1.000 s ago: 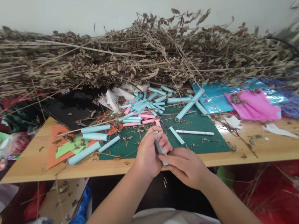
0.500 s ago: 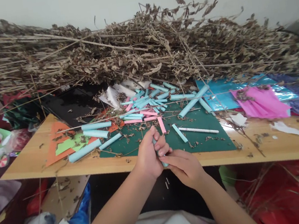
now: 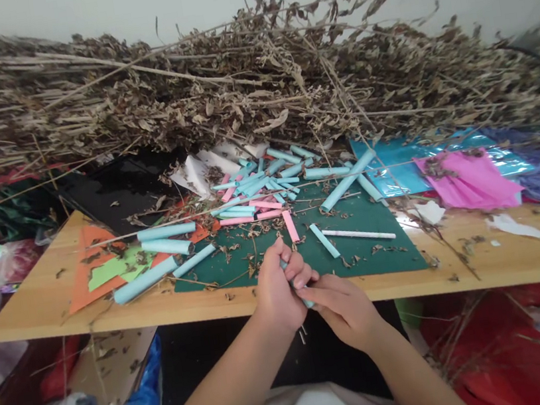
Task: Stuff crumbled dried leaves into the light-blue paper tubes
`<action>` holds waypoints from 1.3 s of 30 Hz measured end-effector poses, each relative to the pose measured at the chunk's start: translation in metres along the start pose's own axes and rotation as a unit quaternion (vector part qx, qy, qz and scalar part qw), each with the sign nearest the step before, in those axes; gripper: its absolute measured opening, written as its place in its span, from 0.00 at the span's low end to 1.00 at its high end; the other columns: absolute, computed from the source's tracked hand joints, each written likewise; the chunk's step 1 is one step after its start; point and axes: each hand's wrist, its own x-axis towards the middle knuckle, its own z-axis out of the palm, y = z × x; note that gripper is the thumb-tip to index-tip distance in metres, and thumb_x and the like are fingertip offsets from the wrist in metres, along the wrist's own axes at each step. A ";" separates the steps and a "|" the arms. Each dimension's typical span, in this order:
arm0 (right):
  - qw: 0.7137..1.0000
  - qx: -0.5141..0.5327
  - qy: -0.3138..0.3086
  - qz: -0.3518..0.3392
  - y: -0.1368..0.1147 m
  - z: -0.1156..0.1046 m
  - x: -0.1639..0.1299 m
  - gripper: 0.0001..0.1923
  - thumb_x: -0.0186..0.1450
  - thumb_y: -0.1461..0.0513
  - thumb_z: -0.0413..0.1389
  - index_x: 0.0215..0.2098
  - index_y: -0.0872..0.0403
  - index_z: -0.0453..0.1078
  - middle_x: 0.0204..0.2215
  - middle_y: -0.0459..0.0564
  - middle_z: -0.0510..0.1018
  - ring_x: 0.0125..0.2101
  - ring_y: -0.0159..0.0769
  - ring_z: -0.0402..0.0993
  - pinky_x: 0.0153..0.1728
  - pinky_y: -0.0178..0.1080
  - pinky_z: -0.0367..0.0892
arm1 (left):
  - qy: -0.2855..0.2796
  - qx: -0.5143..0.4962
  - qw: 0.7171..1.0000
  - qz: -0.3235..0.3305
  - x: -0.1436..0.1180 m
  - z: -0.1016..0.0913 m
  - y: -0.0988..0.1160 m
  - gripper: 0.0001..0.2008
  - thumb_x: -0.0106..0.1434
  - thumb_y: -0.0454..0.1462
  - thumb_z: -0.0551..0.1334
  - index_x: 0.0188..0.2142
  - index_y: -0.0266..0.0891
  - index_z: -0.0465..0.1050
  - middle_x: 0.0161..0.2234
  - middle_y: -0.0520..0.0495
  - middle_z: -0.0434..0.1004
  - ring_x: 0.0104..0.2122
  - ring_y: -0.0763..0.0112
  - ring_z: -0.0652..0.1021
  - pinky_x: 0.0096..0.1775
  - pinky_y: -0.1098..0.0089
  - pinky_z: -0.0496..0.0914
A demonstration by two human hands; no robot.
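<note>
At near table edge, centre | your left hand wraps a light-blue paper roll | right hand pinches its near end | roll looks light, crushable: grip mid-length, gently | more rolls on green mat beyond.

On the long wooden table, a dark green cutting mat lies at the near edge, loose rolled paper tubes on and behind it, a dry leafy branch heap farthest back.
</note>
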 end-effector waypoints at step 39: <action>0.970 -0.234 -0.072 -0.012 0.069 -0.047 0.115 0.09 0.56 0.58 0.48 0.23 0.56 0.62 0.19 0.48 0.66 0.23 0.35 0.63 0.22 0.35 0.58 | -0.182 0.678 0.652 0.286 0.001 -0.001 0.064 0.24 0.59 0.47 0.44 0.52 0.41 0.42 0.54 0.39 0.43 0.54 0.62 0.50 0.51 0.60 0.51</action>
